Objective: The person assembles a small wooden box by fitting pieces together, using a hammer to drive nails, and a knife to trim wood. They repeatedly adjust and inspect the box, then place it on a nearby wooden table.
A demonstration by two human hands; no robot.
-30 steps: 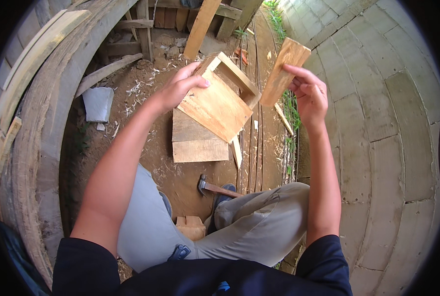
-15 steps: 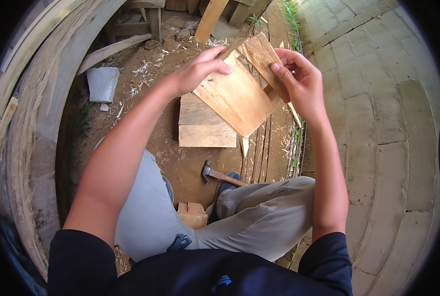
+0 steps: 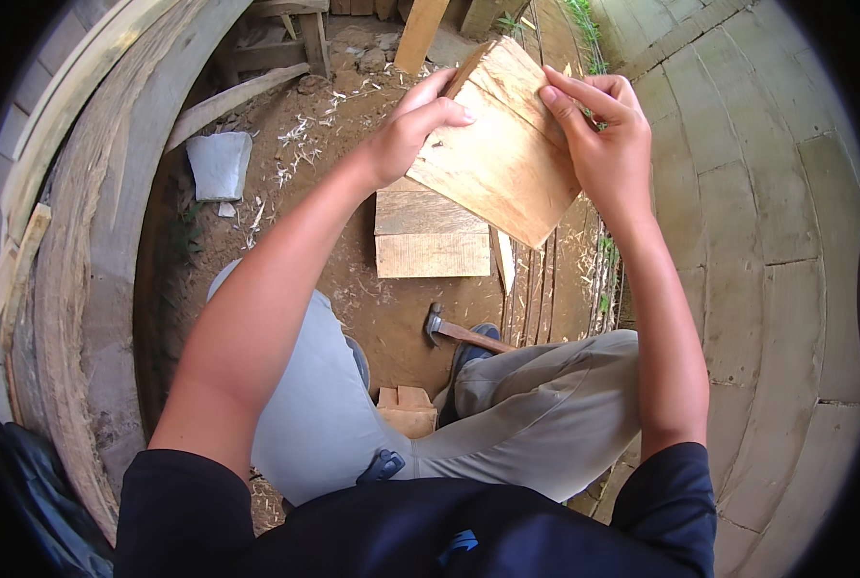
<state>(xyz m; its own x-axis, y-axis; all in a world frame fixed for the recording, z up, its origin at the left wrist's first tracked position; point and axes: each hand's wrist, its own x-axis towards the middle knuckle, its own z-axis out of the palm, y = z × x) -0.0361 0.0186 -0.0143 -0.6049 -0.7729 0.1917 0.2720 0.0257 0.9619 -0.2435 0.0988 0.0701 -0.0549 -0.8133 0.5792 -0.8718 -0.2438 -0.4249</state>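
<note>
Head view: a wooden box (image 3: pixel 497 164) is held above a wooden block (image 3: pixel 432 253), a narrow board (image 3: pixel 514 82) laid along the box's far edge.
Below, a hammer (image 3: pixel 468 336) is seen. The box's left side is clamped by the left hand (image 3: pixel 412 132); the board's edge is met by fingertips of the right hand (image 3: pixel 611 140), grip unclear.

The left hand (image 3: pixel 415 133) grips a tilted broad board (image 3: pixel 497 173) at its left edge, thumb on top, while the right hand (image 3: pixel 611 135) pinches the right edge of a narrower board (image 3: pixel 516 85) set along it. Below, a wooden block (image 3: pixel 433 236) sits on the shaving-strewn dirt, with a claw hammer (image 3: pixel 468 333) beside a dark shoe (image 3: pixel 472 354) and a grey stone slab (image 3: pixel 220 167) off left.
</note>
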